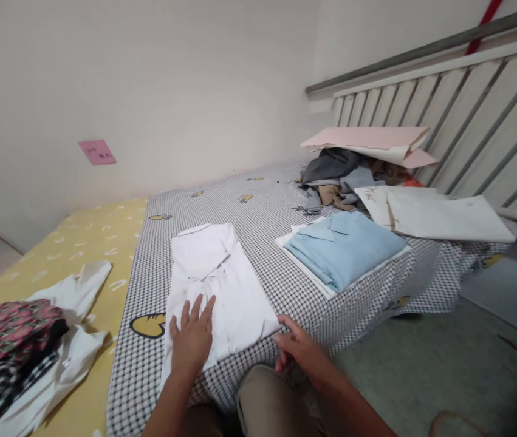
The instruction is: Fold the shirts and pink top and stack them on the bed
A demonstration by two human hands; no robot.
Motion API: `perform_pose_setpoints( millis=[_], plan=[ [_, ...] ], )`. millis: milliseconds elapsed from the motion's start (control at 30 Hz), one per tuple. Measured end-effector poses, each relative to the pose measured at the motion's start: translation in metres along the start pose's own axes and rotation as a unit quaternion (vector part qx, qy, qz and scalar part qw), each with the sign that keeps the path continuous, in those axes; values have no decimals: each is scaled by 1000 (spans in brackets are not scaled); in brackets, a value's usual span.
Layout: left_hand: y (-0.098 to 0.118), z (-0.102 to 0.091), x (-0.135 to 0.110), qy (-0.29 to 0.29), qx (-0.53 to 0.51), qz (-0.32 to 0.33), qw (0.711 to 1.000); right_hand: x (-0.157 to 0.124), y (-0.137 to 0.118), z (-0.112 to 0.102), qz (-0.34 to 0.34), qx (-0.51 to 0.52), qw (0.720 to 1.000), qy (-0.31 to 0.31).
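A white collared shirt (222, 273) lies folded in front of me on the checked cloth. My left hand (192, 337) rests flat on its lower left part, fingers spread. At the shirt's lower right corner, my right hand (297, 349) has the edge between thumb and forefinger, the other fingers curled below. To the right, a folded light blue shirt (344, 246) sits on a white sheet (304, 270), apart from both hands.
Behind the blue shirt are heaped dark clothes (331, 170), pink sheets (372, 138) and a white folded sheet (440, 212). A railing (445, 115) stands at right. Patterned and white garments (16, 334) lie on the yellow cloth (103, 243) at left. The table edge is near my knees.
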State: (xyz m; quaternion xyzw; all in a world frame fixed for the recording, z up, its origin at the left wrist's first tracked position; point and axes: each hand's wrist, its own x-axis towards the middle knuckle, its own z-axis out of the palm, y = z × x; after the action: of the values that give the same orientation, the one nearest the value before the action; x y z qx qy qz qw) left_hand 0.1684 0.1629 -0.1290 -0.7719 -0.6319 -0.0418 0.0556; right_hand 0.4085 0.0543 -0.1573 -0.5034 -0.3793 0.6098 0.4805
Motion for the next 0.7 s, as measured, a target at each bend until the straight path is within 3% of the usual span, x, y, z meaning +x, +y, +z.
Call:
perform_pose_setpoints(
  millis=[167, 400, 467, 567, 700],
  plan=[
    [0, -1, 0, 17, 6, 3, 1000, 12, 14, 7, 12, -59, 998, -30],
    [1, -5, 0, -2, -4, 10, 1000, 15, -7, 4, -88, -180, 973, 115],
    [1, -5, 0, -6, -11, 9, 1000, 14, -14, 0, -99, -316, 932, 147],
    [0, -5, -1, -9, -22, 8, 1000, 16, -15, -5, -77, -499, 844, 180],
    [1, -4, -3, -8, -42, 8, 999, 16, -8, -9, -38, -560, 810, 171]
  ],
)
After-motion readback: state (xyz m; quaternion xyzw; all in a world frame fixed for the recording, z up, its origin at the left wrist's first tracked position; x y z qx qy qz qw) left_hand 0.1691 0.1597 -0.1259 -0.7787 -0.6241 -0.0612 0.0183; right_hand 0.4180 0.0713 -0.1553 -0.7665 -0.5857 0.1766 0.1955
